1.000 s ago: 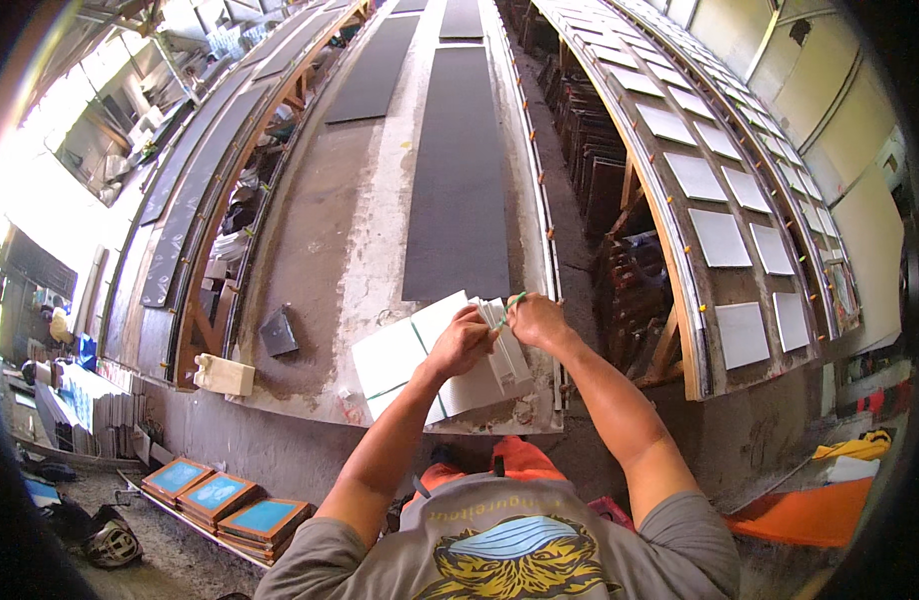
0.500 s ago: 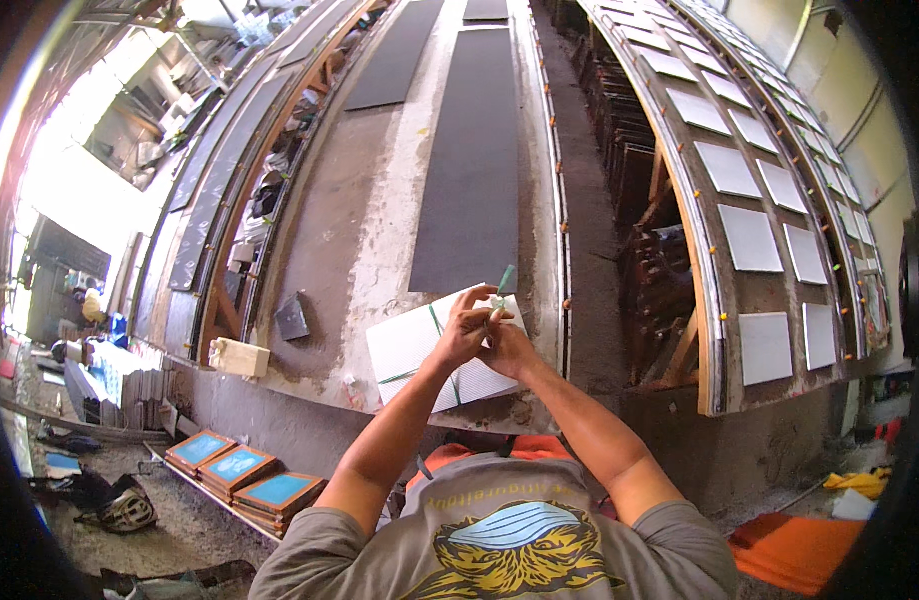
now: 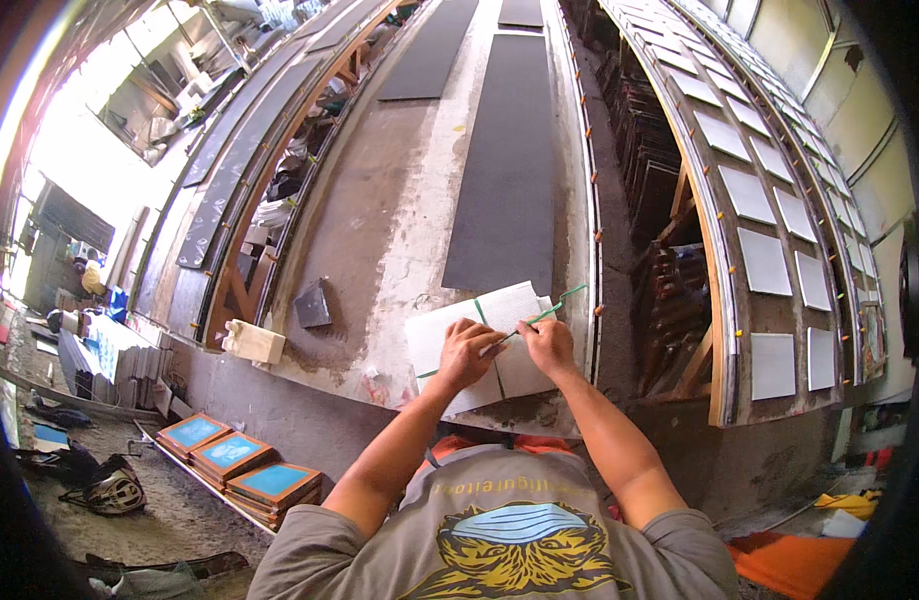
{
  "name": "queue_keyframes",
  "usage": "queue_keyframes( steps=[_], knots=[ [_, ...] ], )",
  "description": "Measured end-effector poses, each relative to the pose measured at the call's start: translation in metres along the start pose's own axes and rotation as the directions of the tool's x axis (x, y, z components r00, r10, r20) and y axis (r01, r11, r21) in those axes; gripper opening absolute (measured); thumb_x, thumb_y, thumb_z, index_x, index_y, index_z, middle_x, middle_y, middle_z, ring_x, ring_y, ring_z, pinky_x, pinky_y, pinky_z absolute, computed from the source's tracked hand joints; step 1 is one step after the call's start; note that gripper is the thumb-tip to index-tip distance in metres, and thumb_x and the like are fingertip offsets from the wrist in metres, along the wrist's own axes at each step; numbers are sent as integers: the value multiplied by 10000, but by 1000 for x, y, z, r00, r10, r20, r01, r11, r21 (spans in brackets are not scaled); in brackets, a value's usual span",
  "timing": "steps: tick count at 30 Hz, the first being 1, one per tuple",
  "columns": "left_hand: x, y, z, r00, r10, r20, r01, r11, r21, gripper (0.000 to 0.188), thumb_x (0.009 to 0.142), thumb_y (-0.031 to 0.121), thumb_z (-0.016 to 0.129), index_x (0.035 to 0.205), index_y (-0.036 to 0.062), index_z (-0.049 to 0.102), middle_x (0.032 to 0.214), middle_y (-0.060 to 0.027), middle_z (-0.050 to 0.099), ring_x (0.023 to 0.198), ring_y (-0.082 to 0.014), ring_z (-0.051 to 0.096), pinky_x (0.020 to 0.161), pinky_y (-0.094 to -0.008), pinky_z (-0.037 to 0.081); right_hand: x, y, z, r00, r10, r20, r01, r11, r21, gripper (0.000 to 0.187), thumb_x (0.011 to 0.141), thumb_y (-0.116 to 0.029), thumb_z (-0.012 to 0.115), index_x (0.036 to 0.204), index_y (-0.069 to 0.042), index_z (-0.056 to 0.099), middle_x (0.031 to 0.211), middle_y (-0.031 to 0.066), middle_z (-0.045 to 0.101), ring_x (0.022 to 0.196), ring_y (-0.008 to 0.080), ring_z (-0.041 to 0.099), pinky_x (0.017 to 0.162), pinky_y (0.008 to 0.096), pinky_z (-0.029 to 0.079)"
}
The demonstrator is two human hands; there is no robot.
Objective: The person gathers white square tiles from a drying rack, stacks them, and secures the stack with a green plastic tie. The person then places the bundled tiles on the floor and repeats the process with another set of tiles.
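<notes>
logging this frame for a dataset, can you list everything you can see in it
white tile bundle: one, white, on the near end of the bench under both hands
green strap: one, green, crossing the bundle, end sticking out right
workbench: one, grey concrete, long, centre
dark mat: one long, dark grey, on the bench
dark slab: one, dark grey, left of the bundle
pale block: one, cream, bench's left edge
blue framed tiles: three, blue with orange frames, floor lower left
white tiles on rack: many, white, right
left hand: on the bundle
right hand: pinching the strap

The left hand (image 3: pixel 467 352) hides part of the white bundle (image 3: pixel 480 340), perhaps its knot.
</notes>
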State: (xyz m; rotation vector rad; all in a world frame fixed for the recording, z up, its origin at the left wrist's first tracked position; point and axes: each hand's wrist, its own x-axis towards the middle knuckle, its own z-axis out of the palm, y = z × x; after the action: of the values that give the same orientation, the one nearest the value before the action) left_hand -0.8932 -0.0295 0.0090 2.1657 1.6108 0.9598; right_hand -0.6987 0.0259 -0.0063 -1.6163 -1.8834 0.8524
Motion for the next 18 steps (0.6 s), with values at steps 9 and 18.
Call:
queue_keyframes(
  steps=[9,18],
  knots=[
    [4,-13,20,992,-128,9,127,971,-204,146,852,217,730,880,75,753,856,-81,736,895,-268,647,917,-398,452,-28,-26,-2,996,-84,18,86,936,-341,444,915,-180,603,1277,39,470,873,278,685,768,456,685,689,544,545],
    [-3,-50,45,979,-191,69,197,815,-546,215,838,196,692,972,33,654,877,-154,708,909,-357,630,922,-439,446,-43,-140,11,944,-243,224,327,788,-521,542,940,-114,537,1416,-11,299,956,230,684,807,385,725,639,470,592]
  ],
)
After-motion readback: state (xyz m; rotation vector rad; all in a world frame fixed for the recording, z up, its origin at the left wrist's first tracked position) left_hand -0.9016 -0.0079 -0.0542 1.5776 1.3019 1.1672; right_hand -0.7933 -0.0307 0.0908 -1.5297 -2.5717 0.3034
